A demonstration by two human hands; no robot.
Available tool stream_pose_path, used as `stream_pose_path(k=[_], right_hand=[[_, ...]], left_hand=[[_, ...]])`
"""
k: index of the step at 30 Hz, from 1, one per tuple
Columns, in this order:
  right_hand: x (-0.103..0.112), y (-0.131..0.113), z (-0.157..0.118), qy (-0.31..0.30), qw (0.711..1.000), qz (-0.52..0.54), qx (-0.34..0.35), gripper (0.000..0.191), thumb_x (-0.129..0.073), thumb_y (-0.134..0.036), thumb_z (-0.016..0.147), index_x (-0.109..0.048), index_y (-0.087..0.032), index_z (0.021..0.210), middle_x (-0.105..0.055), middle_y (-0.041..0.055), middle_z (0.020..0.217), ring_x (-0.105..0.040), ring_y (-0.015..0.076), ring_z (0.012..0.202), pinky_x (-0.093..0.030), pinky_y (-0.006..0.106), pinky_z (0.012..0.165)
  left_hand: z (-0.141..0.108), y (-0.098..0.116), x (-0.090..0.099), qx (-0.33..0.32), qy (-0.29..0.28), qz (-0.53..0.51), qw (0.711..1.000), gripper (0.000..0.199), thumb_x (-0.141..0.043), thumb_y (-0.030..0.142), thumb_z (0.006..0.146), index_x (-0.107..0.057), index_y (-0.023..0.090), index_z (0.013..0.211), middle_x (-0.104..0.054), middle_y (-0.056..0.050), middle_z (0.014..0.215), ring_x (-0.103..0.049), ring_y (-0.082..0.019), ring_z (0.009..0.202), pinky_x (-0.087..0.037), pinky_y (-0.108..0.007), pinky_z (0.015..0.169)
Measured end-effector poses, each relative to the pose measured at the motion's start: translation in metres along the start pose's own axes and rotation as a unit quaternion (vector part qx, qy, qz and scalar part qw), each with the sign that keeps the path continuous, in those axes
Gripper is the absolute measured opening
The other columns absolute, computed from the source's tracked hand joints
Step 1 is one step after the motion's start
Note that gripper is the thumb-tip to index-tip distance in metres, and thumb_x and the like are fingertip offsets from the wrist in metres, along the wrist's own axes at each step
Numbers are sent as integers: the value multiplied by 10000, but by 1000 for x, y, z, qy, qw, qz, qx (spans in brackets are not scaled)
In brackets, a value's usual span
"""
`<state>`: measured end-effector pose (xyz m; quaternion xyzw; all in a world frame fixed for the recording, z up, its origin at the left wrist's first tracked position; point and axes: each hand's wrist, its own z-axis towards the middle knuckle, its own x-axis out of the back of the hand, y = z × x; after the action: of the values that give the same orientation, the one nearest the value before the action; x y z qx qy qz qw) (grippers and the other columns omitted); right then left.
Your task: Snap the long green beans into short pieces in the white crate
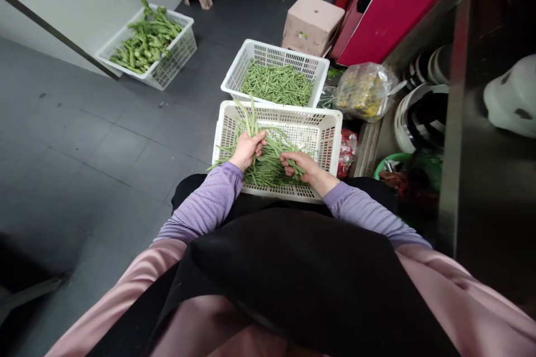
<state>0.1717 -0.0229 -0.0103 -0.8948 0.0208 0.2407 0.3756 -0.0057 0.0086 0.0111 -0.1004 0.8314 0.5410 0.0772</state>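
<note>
My left hand is closed around a few long green beans whose ends stick up past the fist. Opposite it, my right hand has its fingers curled round green beans too, with short ends poking out below. Both hands are over the near white basket, where a heap of long green beans fills the side closest to me. Just beyond, a second white basket holds short pieces of green bean.
At the left stands a white basket of thick green stalks. Pink stools are at the back. To the right are a clear bag with yellow contents, a pink cabinet, stacked buckets and a green basin.
</note>
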Motion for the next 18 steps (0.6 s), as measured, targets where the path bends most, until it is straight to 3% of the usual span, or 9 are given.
stream_pose_path(k=[3,7,9,12,14,18], right_hand=[[12,-12,9,96,992,78,20,240,-660,-271,797,-463,-200,680,-427,-72,503,-326,60,379,-311,207,398],[24,-24,13,193,971,138,24,232,-590,-195,848,-442,-203,670,-459,-56,480,-407,81,395,-378,197,423],[19,-22,12,164,977,134,-31,162,-578,-193,868,-511,-199,721,-568,-17,544,-513,118,461,-448,233,467],[2,-13,8,61,983,123,-120,104,-574,-224,888,-577,-185,792,-643,25,627,-583,158,536,-495,282,513],[-7,-8,5,20,981,132,-138,112,-576,-227,891,-585,-176,792,-616,8,602,-545,131,493,-474,255,489],[-7,-12,0,10,986,100,-130,102,-605,-175,856,-585,-171,756,-526,-34,516,-447,87,412,-389,199,410]], left_hand=[[-10,2,-6,-40,6,57,998,224,-760,240,758,-550,162,746,-567,51,555,-335,-18,355,-238,-194,360],[-19,2,-10,-29,-71,51,996,232,-763,280,760,-563,163,740,-586,32,574,-347,-24,360,-251,-195,366],[-17,-2,-12,20,-105,26,994,252,-751,306,775,-553,159,724,-563,29,558,-317,-24,354,-237,-197,360],[-13,-13,-13,60,-109,45,991,260,-747,277,774,-537,155,681,-488,45,493,-314,-36,364,-233,-199,373],[-11,-20,-14,27,-87,94,991,213,-741,209,761,-555,155,672,-500,40,508,-389,-54,419,-302,-195,428],[-8,-25,-12,-59,-47,205,976,174,-745,84,696,-602,170,645,-568,18,616,-552,-113,650,-399,-193,585]])
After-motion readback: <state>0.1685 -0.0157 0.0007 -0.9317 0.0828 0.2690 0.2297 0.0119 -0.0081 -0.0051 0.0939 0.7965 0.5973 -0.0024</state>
